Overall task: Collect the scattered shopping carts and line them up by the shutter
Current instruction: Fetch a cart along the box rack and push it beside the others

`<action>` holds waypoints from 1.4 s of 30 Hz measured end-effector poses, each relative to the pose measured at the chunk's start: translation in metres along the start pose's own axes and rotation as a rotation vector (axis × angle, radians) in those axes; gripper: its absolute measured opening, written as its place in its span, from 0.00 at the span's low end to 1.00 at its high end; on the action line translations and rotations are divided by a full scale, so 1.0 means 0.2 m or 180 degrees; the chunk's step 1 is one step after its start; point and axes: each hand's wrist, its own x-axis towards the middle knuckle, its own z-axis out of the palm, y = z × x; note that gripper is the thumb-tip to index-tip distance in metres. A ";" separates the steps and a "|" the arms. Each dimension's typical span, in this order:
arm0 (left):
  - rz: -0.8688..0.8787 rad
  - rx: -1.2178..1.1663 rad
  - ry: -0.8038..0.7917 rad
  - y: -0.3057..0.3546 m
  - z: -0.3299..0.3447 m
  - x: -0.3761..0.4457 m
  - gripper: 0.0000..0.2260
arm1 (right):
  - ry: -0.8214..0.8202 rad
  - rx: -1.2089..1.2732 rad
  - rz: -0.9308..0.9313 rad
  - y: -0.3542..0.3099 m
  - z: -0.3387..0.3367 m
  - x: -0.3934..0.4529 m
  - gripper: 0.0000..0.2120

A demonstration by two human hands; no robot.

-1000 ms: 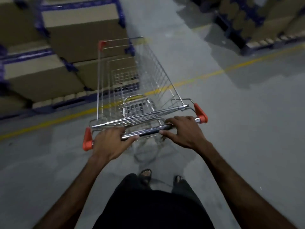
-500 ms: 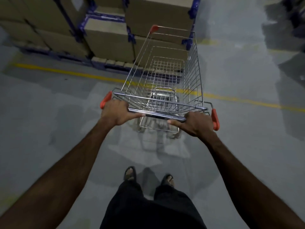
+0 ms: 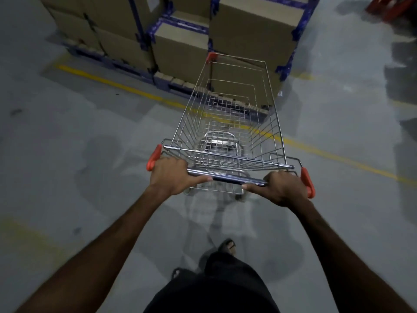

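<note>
Centrally, a wire shopping cart [image 3: 228, 123] is seen from above, standing on a grey concrete floor [image 3: 79, 154] in the middle of the frame. Its long axis runs from the handle bar [image 3: 225, 177] at lower centre up and slightly right toward its nose at upper centre. The basket is empty. The bar is held at both ends: the left hand [image 3: 171, 175] is wrapped around it beside the orange end cap [image 3: 154, 157] at centre left, and the right hand [image 3: 282, 188] is wrapped around it beside the matching cap at centre right. Both sets of fingers are curled closed on the bar, and both hands are equally near it.

Directly beyond the nose, stacked cardboard boxes [image 3: 182, 48] on blue pallets [image 3: 144, 75] fill the upper centre of the frame. A yellow floor line [image 3: 108, 83] crosses from upper left to centre right, passing under the basket. The coming move is judged to turn on this: the nose points at the boxes, so steering aside will be needed.

No shutter and no other carts are in view. The wheels are hidden beneath the basket. The upper right corner is dark and hard to make out.
</note>
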 end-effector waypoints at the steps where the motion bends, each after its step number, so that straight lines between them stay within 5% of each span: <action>1: -0.0052 0.0009 -0.0009 -0.01 0.01 -0.05 0.42 | -0.0007 -0.0045 -0.0012 -0.02 0.02 -0.01 0.46; 25: -0.1575 -0.0527 -0.0041 -0.54 0.25 -0.98 0.40 | 0.0018 -0.0667 -0.1560 -0.88 0.03 0.06 0.49; 42: -0.2759 -0.0971 -0.0845 -1.03 0.25 -1.11 0.48 | -0.0017 -0.1031 -0.2974 -1.71 -0.10 0.59 0.48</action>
